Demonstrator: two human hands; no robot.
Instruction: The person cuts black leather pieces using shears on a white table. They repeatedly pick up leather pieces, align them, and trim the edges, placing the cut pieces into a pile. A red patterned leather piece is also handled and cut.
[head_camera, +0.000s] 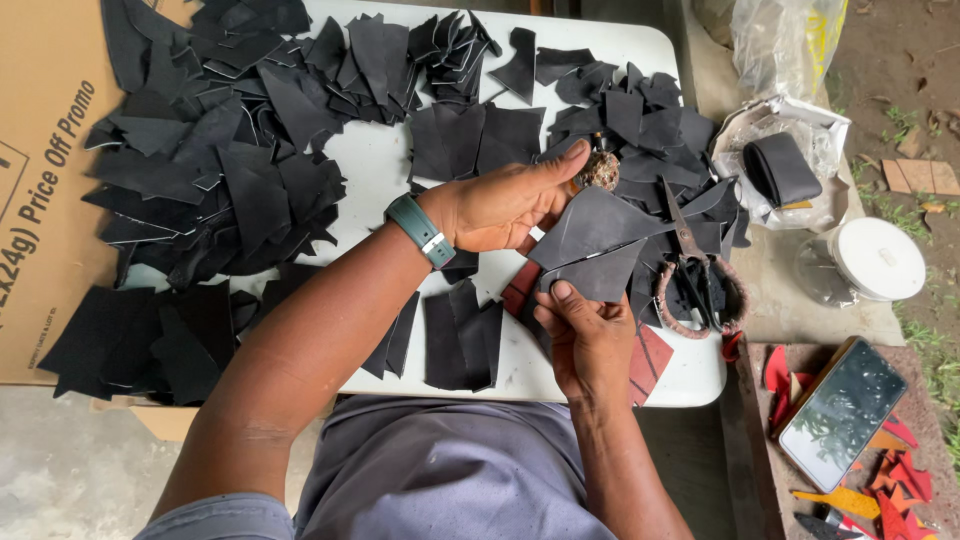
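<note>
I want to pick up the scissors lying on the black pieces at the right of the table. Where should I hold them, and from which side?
Grip the scissors by the wrapped loop handles, coming from the table's near edge, beside the right hand. The handles point toward the person, while the blades point away toward the far pile, so this side likely keeps fingers off the edges.

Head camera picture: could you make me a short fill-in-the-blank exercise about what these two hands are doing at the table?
1. Both hands hold a dark grey piece of cut material; the left hand wears a teal ____ at its wrist.
2. The right hand grips the piece from ____.
3. Just right of the piece lie scissors with handles wrapped in ____.
4. The white table is strewn with many ____ cut pieces.

Missing words: watch; below; cord; black
</note>
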